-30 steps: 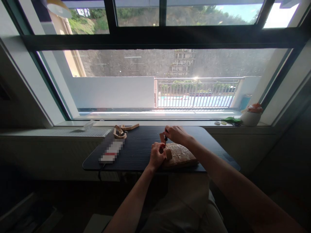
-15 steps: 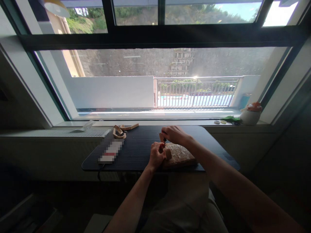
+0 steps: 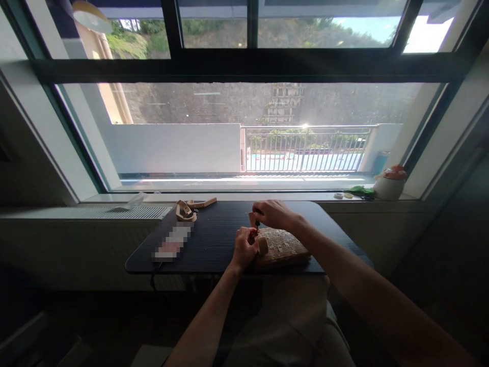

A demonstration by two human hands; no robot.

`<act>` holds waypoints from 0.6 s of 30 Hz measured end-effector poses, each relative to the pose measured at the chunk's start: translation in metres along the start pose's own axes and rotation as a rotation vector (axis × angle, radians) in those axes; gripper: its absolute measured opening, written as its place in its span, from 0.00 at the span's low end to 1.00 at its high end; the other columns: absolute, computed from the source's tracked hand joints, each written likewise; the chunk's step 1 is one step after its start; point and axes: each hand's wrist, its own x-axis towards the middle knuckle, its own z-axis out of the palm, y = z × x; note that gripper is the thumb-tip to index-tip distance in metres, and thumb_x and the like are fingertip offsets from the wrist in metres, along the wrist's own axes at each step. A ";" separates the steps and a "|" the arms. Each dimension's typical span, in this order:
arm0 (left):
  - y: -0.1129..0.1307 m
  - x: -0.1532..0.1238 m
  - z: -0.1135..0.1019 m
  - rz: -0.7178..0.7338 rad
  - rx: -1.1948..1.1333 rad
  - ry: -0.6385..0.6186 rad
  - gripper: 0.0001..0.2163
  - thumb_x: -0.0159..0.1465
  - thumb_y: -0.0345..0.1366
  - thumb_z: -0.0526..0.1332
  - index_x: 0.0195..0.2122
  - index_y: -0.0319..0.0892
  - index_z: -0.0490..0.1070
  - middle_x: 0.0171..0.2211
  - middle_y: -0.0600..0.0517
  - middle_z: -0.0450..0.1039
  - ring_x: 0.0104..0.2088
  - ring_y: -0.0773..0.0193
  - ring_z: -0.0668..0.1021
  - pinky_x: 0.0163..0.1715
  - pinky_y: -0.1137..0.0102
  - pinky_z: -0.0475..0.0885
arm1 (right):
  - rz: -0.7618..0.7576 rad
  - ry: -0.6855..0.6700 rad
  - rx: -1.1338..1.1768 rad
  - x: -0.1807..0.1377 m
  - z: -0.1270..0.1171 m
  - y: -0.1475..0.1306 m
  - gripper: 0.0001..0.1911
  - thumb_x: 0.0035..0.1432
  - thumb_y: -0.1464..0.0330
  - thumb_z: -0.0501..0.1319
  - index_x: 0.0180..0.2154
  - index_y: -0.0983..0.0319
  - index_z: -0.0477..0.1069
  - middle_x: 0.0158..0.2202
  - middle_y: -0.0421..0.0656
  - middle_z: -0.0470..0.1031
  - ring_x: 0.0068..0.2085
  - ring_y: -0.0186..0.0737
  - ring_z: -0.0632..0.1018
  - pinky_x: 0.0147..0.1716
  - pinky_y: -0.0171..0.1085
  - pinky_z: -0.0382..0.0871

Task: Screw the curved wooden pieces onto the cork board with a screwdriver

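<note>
My right hand [image 3: 272, 212] is closed around a small dark-handled tool [image 3: 257, 223], perhaps a screwdriver, held upright with its lower end pointing down at my left hand. My left hand [image 3: 245, 248] is closed on a tan, wood-like piece [image 3: 263, 245] at the left edge of a thick brown block [image 3: 284, 245]. Something small and red shows at the left fingertips, too small to make out. Another tan part [image 3: 252, 219] stands up just beside the right fingers. The block lies flat on the dark table, its top textured with pale flecks.
On the dark table [image 3: 217, 244], curved tan pieces [image 3: 186, 210] lie at the back left, near a blurred-out flat item [image 3: 172, 244]. A white pot [image 3: 389, 187] and green leaves [image 3: 361, 191] are on the windowsill at right. A ribbed radiator [image 3: 87, 213] stands left.
The whole view has shifted slightly downward in the picture. Both hands keep nearly the same place at the block, the right one still holding the tool upright.
</note>
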 end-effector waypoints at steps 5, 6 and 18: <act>-0.002 0.000 0.001 0.001 0.002 -0.004 0.05 0.56 0.34 0.60 0.34 0.42 0.70 0.33 0.50 0.68 0.38 0.62 0.69 0.40 0.67 0.66 | -0.004 0.010 0.026 0.001 0.007 0.001 0.15 0.63 0.62 0.47 0.41 0.59 0.69 0.37 0.44 0.76 0.37 0.39 0.75 0.31 0.34 0.57; -0.003 0.000 0.001 0.001 0.004 -0.005 0.05 0.56 0.33 0.60 0.34 0.42 0.70 0.33 0.50 0.68 0.38 0.62 0.69 0.40 0.67 0.66 | 0.002 0.014 0.028 0.001 0.008 0.001 0.15 0.63 0.62 0.47 0.41 0.60 0.69 0.38 0.45 0.76 0.37 0.39 0.75 0.31 0.34 0.57; -0.001 -0.001 0.001 -0.007 -0.012 0.004 0.05 0.55 0.33 0.60 0.34 0.42 0.70 0.32 0.51 0.68 0.37 0.62 0.69 0.39 0.67 0.66 | 0.038 0.002 -0.005 0.006 0.001 -0.006 0.17 0.62 0.59 0.49 0.42 0.61 0.69 0.37 0.48 0.76 0.36 0.41 0.75 0.31 0.34 0.58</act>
